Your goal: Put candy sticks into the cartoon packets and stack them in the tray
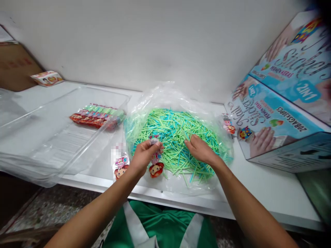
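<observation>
My left hand point(144, 153) pinches the top of a small printed candy packet point(156, 169); a red-haired doll figure shows at its hanging lower end. My right hand point(200, 148) is closed at the fingertips over a heap of thin green and blue plastic sticks point(173, 156), and a green stick seems to be between thumb and finger. The heap lies in an open clear plastic bag point(165, 93) that spreads around it. Left of my left wrist a similar packet point(121, 168) lies on the white table, partly hidden by my forearm.
On the left, a clear plastic tray point(49, 165) holds a row of filled packets point(95, 117). Another packet point(228, 124) lies right of the bag, by large blue printed boxes point(271, 117). A small box point(47, 78) and a brown carton point(18, 65) stand at the back left.
</observation>
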A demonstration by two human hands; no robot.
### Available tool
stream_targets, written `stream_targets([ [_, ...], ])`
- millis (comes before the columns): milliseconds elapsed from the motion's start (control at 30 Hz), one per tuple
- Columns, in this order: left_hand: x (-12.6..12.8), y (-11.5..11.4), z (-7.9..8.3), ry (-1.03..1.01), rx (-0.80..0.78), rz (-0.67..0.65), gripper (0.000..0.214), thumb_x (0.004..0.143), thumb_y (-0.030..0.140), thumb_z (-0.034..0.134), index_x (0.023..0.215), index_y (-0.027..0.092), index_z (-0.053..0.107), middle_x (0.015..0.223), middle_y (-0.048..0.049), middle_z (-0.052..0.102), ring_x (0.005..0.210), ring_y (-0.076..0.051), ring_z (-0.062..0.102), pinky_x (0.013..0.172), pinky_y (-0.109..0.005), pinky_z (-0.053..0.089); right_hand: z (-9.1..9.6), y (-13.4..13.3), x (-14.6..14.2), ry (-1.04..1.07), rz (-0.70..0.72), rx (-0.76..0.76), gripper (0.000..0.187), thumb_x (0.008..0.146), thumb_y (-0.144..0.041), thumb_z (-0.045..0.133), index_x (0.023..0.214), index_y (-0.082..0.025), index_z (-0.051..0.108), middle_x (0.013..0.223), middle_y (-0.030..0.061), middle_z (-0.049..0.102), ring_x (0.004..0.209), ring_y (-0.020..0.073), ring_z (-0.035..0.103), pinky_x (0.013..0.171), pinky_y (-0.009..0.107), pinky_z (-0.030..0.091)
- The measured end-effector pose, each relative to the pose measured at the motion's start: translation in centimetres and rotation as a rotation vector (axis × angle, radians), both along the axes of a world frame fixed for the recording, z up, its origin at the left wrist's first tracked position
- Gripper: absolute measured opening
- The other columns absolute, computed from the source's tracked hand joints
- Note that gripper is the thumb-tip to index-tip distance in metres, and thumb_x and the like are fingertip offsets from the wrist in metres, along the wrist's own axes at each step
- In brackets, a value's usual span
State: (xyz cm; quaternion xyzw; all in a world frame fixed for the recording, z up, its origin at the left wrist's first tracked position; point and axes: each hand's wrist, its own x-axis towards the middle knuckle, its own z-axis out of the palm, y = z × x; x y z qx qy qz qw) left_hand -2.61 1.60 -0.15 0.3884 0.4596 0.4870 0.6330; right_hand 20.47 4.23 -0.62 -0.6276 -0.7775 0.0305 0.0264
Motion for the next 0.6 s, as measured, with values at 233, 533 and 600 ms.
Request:
stream_targets([
  [233, 3.2, 6.1, 0.7, 0.183, 0.440, 0.232, 0.023, 0.074, 0.038, 0.064, 0.077, 0.015, 0.066, 0.072, -0.0018, 0.064, 0.066, -0.013, 0.058, 0.066, -0.026, 0.045, 0.4, -0.6, -0.8, 0.040, 0.074, 0.060, 0.018, 0.094, -0.022, 0.030, 0.089, -0.016, 0.047, 0.076, 0.0055, 0.061, 0.072, 0.0188, 0.055, 0.069, 0.030, 0.031],
  [533, 10.3, 6.5, 0.9, 0.210, 0.580, 0.145, 0.015, 0.082, 0.029, 0.057, 0.079, 0.016, 0.064, 0.076, -0.0015, 0.064, 0.075, -0.014, 0.059, 0.073, -0.024, 0.045, 1.6, -1.4, -2.3, 0.408, 0.189, -0.042, 0.017, 0.091, -0.021, 0.033, 0.090, -0.015, 0.049, 0.086, 0.0079, 0.060, 0.075, 0.0178, 0.055, 0.070, 0.030, 0.039],
  [600, 9.5, 6.4, 1.5, 0.157, 0.558, 0.167, 0.016, 0.081, 0.031, 0.058, 0.082, 0.016, 0.064, 0.079, -0.0022, 0.066, 0.079, -0.014, 0.061, 0.077, -0.026, 0.046, 1.4, -1.4, -1.9, 0.708, 0.151, -0.138, 0.015, 0.091, -0.025, 0.034, 0.094, -0.017, 0.047, 0.083, 0.0044, 0.058, 0.071, 0.0158, 0.055, 0.069, 0.030, 0.042],
])
